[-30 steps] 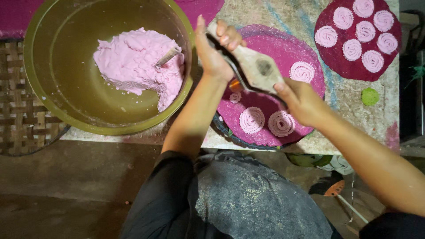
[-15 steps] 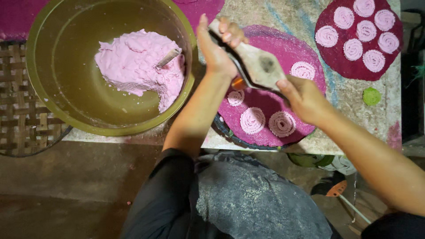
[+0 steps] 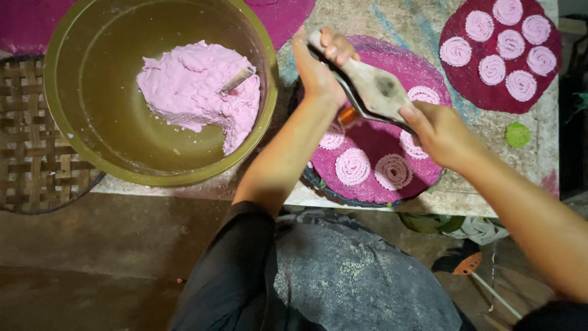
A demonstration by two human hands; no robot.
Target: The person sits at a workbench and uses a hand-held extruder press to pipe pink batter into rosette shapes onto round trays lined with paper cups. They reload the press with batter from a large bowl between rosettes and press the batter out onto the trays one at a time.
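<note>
While both hands clamp the wooden press (image 3: 376, 92) over near mat (image 3: 373, 178) — left hand (image 3: 318, 67) at 11 o'clock, right hand (image 3: 438, 132) at 4 — five spirals down, room left, pink dough (image 3: 196, 92) plenty in bowl (image 3: 67, 129).

Dim brown floor (image 3: 92, 263), pale stone-like slab table (image 3: 367, 18), woven bamboo mat (image 3: 30, 141) at left

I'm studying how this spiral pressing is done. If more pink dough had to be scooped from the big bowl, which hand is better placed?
Probably the left hand: it grips the wooden press at the end nearest the green bowl of pink dough. The right hand holds the far end, over the purple mat.
</note>
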